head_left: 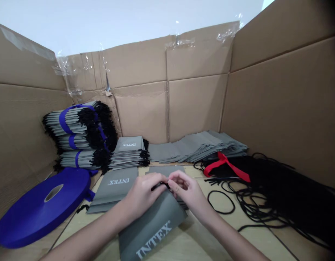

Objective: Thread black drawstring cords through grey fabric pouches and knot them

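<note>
My left hand [144,194] and my right hand [185,190] meet at the top edge of a grey INTEX pouch [152,230] that lies tilted on the wooden table in front of me. Both hands pinch a thin black cord [160,185] at the pouch's opening, fingers closed around it. Under my hands lies another grey pouch [164,169].
A second INTEX pouch pile [114,188] lies left of my hands. A purple strap roll [39,206] sits at the left. Bundled pouch stacks [80,137] stand at the back left, loose grey pouches [200,146] at the back. Black cords [271,188] with a red tie [227,166] spread right. Cardboard walls [281,108] surround the table.
</note>
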Available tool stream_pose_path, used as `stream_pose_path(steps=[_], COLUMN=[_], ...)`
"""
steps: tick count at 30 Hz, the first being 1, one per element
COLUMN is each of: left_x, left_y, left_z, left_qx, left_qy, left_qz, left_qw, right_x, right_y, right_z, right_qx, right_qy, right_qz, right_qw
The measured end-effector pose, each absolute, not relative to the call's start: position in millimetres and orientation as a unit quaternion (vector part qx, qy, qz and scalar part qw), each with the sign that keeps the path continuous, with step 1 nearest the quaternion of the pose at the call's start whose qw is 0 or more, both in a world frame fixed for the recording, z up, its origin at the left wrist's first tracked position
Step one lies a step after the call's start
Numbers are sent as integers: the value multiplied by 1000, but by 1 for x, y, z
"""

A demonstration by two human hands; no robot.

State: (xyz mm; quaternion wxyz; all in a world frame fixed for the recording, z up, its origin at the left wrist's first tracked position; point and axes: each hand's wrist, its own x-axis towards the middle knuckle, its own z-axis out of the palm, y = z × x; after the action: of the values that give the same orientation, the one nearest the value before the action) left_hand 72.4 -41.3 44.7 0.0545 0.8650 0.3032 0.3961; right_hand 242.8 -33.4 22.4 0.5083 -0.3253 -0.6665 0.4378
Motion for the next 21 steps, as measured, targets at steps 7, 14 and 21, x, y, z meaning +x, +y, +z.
stream_pose_path(steps=[7,14,21], left_x=[69,73,72], left_y=[-41,-43,-46], left_z=[45,44,47], left_qx=[891,888,893], left_qy=[317,333,361], left_qz=[324,316,268], left_qw=[3,40,24], right_x=[258,259,252], right_y=[-26,-34,-38], right_z=[33,28,27], right_qx=[-350,-319,-281], right_qy=[-757,-807,-724], right_qz=[375,341,476], right_qw=[404,362,412])
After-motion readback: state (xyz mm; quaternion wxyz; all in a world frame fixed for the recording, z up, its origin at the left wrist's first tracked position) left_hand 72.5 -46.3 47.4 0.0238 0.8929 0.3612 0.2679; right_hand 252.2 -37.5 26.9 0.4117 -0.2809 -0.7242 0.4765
